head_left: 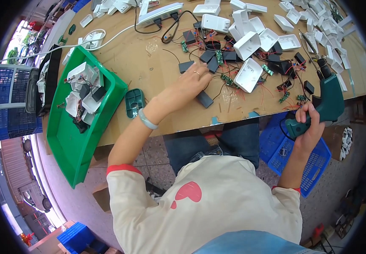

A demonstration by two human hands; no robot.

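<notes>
My left hand [193, 83] is over the middle of the table, its fingers bent down and close together. Its fingertips are at a cluster of small black rectangular blocks [212, 64]; what they hold, if anything, is hidden. One more black block [204, 99] lies just below this hand. A white plastic housing [248, 75], hollow side up, sits to its right among small green circuit boards [228, 80] with thin wires. At the table's right edge, my right hand [311, 125] is closed round the handle of a dark green power drill [332, 98]; its long thin bit points up and left.
A green tray [117, 91] with white housings and wired parts overhangs the left table edge. Beside it is a small green compartment box [134, 111]. A white power strip [161, 15] with cords lies at the back. White housings [285, 23] are heaped far right; a blue crate [316, 169] stands below.
</notes>
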